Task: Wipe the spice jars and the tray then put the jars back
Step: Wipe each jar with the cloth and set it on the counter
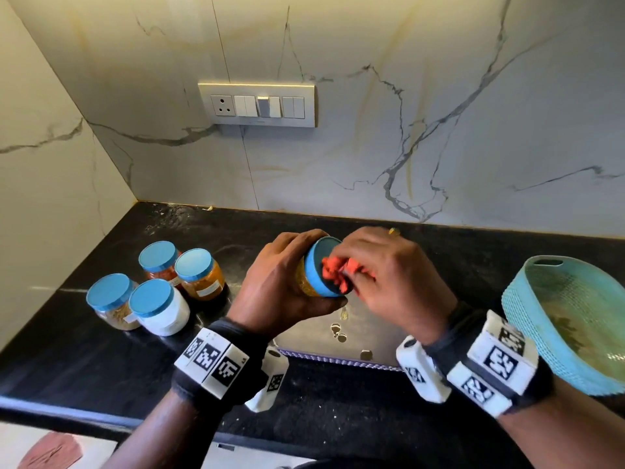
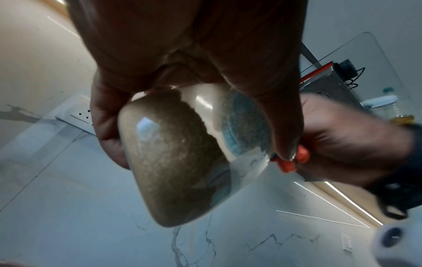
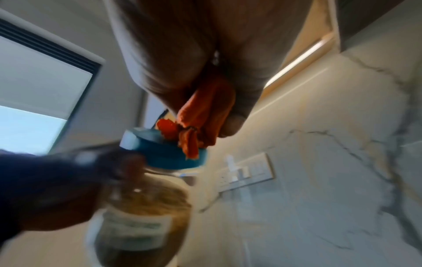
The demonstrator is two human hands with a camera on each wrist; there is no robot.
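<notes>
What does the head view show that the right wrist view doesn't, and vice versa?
Only the head view: four blue-lidded jars standing on the black counter at left, the teal tray at right, and both wrist rigs.

Only the right wrist view: the held jar's white label, a window, and the orange cloth bunched under the right hand's fingers.

Both: the left hand holding the jar, the right hand pressing the cloth on its blue lid, and the switch panel.

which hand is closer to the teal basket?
Right. The right hand wipes the held jar just left of the teal basket; the left hand grips that jar farther left.
</notes>
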